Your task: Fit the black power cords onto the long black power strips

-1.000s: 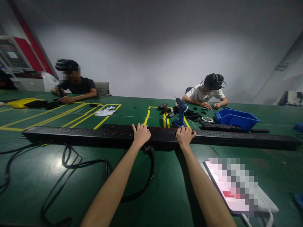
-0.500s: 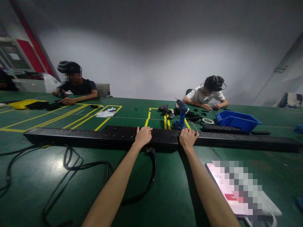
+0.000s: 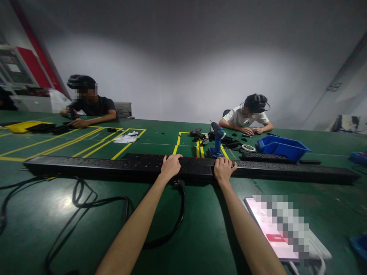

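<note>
A long black power strip (image 3: 94, 167) with rows of sockets and small red marks lies across the table in front of me. My left hand (image 3: 171, 166) is closed over its middle part, fingers across the top. Farther right, my right hand (image 3: 224, 170) grips the same strip with its fingers bent over the upper face; the fingertips are partly hidden. Between the hands and in front of the strip is a black plug (image 3: 180, 184) on a thick cable (image 3: 181, 214). Just behind my right hand stands a blue cordless drill (image 3: 218, 133).
Loose black cable (image 3: 114, 198) loops over the green table at left. A phone (image 3: 272, 225) lies at front right. Beyond the strip are a blue bin (image 3: 286, 149), a tape roll (image 3: 248, 148), black parts and white paper (image 3: 125, 138). Two people sit opposite.
The view has shifted slightly, so everything appears a little farther left. Both hands stay on the power strip.
</note>
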Available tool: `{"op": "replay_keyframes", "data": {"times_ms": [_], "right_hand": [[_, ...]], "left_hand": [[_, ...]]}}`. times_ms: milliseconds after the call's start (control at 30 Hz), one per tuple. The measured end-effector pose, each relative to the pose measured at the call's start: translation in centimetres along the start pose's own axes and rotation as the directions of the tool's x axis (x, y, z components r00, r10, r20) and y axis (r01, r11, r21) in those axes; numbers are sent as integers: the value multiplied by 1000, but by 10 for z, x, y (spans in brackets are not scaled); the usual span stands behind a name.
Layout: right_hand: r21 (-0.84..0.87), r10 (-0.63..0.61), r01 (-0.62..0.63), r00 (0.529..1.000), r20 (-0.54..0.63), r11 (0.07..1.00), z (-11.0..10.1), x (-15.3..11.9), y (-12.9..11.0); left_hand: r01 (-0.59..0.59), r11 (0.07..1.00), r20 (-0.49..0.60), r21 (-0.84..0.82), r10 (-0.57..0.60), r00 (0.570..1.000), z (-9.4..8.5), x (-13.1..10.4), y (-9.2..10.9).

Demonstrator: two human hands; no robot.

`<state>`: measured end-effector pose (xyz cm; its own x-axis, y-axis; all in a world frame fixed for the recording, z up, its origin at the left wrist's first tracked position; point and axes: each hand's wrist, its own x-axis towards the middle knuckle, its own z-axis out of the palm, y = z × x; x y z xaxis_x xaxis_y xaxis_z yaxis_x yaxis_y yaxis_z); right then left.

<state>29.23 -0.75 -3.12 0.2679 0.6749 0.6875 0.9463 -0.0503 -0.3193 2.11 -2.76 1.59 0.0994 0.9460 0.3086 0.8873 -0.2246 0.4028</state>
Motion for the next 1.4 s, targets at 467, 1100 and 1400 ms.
{"op": "replay_keyframes", "data": {"times_ms": [467,1100,1400], "right_hand": [[46,17,-18,1000,13,999,-3,-3,1],[58,11,-12,1000,11,998,-4,-4,2],[52,12,-13,1000,12,999,-3,-4,3]], "left_hand": [[9,1000,-8,24,-9,1000,-1,-2,3],[5,1000,11,22,-6,1000,0,-1,3],[14,1000,11,27,-14,1000,2,1,2]]}}
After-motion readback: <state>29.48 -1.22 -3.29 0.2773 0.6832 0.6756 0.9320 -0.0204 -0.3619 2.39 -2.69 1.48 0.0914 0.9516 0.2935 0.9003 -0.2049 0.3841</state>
